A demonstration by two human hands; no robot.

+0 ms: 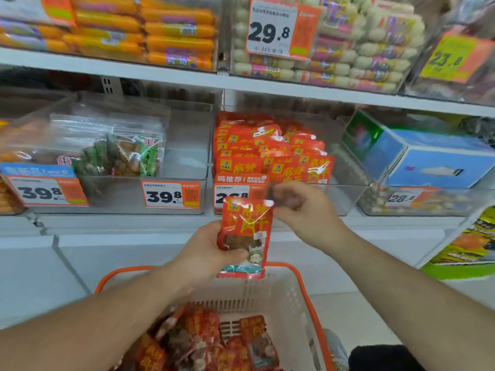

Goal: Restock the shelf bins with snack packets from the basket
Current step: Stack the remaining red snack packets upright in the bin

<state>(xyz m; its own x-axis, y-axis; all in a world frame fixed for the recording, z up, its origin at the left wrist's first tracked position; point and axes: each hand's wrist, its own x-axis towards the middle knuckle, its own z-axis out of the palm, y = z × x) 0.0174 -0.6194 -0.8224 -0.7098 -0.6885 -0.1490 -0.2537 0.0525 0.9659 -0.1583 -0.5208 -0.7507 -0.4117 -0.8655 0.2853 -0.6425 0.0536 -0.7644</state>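
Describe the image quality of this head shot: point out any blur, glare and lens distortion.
Head view: the right hand is motion-blurred at its fingers, while the left hand and the red packet that it holds are sharper; glare streaks the packet's top and the clear bags in the left bin; the wide lens bends the shelf edge; the far-right price tag is soft.

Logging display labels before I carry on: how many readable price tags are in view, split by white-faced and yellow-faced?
White-faced price tags: 5 (29.8, 39.8 far left, 39.8, tag behind the held packet, 28.8)
Yellow-faced price tags: 1 (23.8)
Total: 6
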